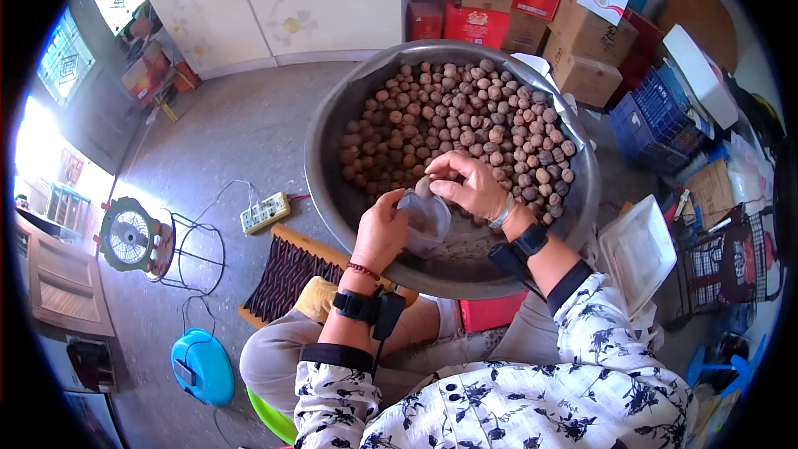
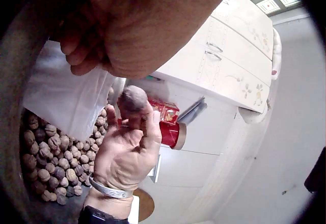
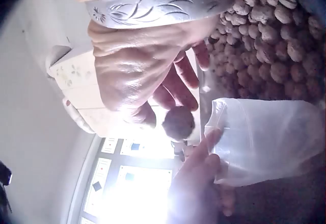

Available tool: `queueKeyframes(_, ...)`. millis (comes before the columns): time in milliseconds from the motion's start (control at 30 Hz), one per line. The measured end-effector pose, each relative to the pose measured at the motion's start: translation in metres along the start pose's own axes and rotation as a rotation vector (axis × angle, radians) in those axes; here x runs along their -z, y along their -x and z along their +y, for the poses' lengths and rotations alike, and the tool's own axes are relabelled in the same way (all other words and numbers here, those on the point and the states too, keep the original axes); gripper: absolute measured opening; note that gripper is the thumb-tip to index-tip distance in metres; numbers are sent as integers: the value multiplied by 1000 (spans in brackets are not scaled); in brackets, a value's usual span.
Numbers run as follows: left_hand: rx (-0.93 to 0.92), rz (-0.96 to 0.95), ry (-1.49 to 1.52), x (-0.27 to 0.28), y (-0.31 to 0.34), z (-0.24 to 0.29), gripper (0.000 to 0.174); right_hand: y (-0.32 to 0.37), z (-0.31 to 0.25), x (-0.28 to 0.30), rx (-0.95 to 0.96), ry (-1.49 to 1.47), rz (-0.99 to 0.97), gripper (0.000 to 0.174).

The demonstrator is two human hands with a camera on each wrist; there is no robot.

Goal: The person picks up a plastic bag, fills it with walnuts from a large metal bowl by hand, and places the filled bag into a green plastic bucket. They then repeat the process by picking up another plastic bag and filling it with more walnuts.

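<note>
My left hand (image 1: 382,233) grips the mouth of a clear plastic bag (image 1: 429,223), which hangs over the near part of a big metal basin (image 1: 453,287). Between thumb and fingers my right hand (image 1: 475,186) pinches a single walnut (image 3: 179,122), right beside the bag's mouth. In the left wrist view that walnut sits at the fingertips, with the bag (image 2: 69,91) to its left. A pile of unshelled walnuts (image 1: 465,108) covers most of the basin floor; its bare near part shows beneath the bag.
Cardboard boxes (image 1: 588,37) and blue crates (image 1: 661,116) stand behind and right of the basin. On the floor at left are a power strip (image 1: 265,213), a fan (image 1: 130,234) and a blue object (image 1: 203,366). A translucent plastic tray (image 1: 637,245) stands at right.
</note>
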State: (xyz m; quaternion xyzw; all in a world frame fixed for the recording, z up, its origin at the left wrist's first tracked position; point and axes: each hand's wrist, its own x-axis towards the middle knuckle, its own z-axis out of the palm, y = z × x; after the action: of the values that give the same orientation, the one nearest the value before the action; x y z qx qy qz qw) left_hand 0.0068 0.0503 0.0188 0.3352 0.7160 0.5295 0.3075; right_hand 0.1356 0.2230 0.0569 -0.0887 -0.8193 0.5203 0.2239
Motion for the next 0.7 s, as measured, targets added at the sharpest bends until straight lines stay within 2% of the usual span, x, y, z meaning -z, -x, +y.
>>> queueKeyframes(167,36,-19,9,0,-1,-3,37,-4,13,1,23,58,117,27)
queueKeyframes(233,-19,-7,-2,-1,-4,-10,37,-8,28,7,-4,147,293,22)
queueKeyframes(300,-4,-15,4,-1,-2,-7,37,-15,75,18,-31,106,460,19)
queueKeyframes(433,10,-12,-1,-1,1,0,36,-10,109,55,-191,668,717,16)
queueKeyframes(500,8,-26,-3,-1,-1,-3,38,-2,124,66,-256,705,690,20)
queueKeyframes(567,9,-42,-7,-1,0,-5,39,4,129,70,-497,1108,589,26)
queueKeyframes(600,7,-37,-4,-1,0,-5,39,2,131,71,-621,1087,496,33)
queueKeyframes(700,13,-31,2,-1,2,3,38,3,126,67,-722,1214,402,37)
